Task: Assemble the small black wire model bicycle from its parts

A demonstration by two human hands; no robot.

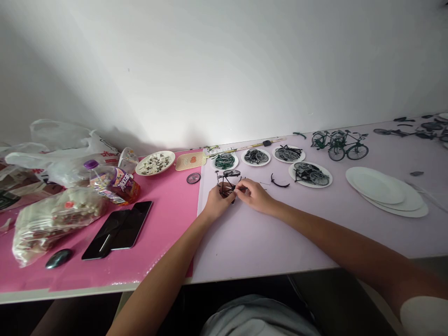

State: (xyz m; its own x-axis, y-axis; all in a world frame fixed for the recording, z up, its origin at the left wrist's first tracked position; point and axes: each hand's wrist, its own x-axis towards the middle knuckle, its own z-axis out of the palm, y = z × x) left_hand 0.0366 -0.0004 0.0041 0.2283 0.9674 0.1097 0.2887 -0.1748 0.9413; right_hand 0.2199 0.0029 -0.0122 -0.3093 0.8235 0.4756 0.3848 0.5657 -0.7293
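Note:
A small dark model bicycle [229,173], only partly assembled, stands up between my hands near the middle of the table. My left hand [220,201] is closed around its lower frame. The fingertips of my right hand [255,195] are pinched together at the bicycle's right side; whatever small part they may hold is too small to make out. A loose spoked wheel [193,178] lies to the left on the pink cover. To the right of my hands lies a curved black piece [279,181], like a mudguard.
White plates of model parts, among them a plate of black wheels [328,185], line the back. Beyond stand green model bicycles [348,145]. Stacked empty plates [416,210] lie right. Phones [135,224], a drink bottle [114,184] and plastic bags [75,168] occupy the left.

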